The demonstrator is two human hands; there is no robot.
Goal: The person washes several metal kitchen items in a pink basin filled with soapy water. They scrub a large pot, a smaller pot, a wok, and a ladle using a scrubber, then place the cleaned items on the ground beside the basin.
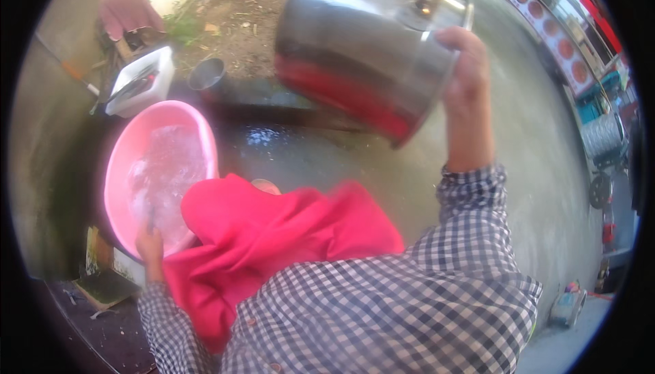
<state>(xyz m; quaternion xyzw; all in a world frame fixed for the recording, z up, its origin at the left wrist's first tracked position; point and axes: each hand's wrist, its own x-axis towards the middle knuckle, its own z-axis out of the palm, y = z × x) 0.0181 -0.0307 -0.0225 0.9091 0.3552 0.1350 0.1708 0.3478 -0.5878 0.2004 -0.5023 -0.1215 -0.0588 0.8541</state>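
My right hand [466,62] holds a shiny stainless steel pot [358,41] up in the air, gripping it near its edge. The pot is tilted, with a metal loop handle on its upper side and a red reflection along its lower part. At the near rim of a pink plastic basin [113,169], my left hand [150,245] is closed around a thin dark object [151,218], too blurred to name. Rippled, foamy water [169,169] lies in the basin. Bright red cloth [286,220] covers my lap beside it.
Beyond the basin are a white plastic tub [166,74] holding utensils and a dark metal bowl [206,73]. A cloth-draped object [130,10] stands near the wall. Wet concrete floor [317,164] lies ahead. A cart-like stand with a picture panel [552,31] is at right.
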